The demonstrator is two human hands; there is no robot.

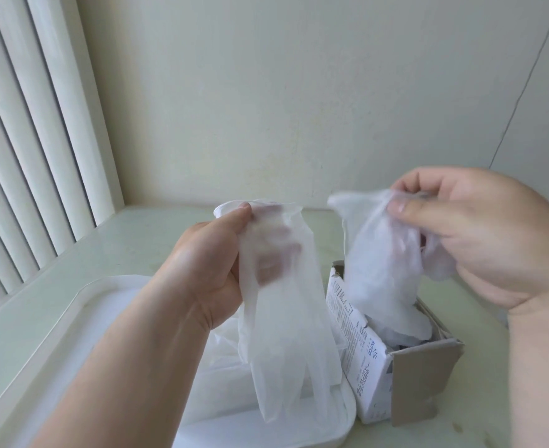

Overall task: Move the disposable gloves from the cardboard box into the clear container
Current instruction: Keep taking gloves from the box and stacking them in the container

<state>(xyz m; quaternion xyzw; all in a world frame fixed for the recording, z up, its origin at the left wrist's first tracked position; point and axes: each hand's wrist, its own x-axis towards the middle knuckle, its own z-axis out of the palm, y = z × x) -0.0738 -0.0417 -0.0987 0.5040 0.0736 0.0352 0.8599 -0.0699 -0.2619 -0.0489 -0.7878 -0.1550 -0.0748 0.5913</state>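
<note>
Overhead, the left hand grips one glove by its cuff. It hangs upright, long axis vertical, fingers pointing down over the clear container on a white tray. The right hand pinches a second glove, which trails down into the open cardboard box on the tabletop.

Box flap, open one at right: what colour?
Flap is plain tan-brown, unprinted; head view.
</note>
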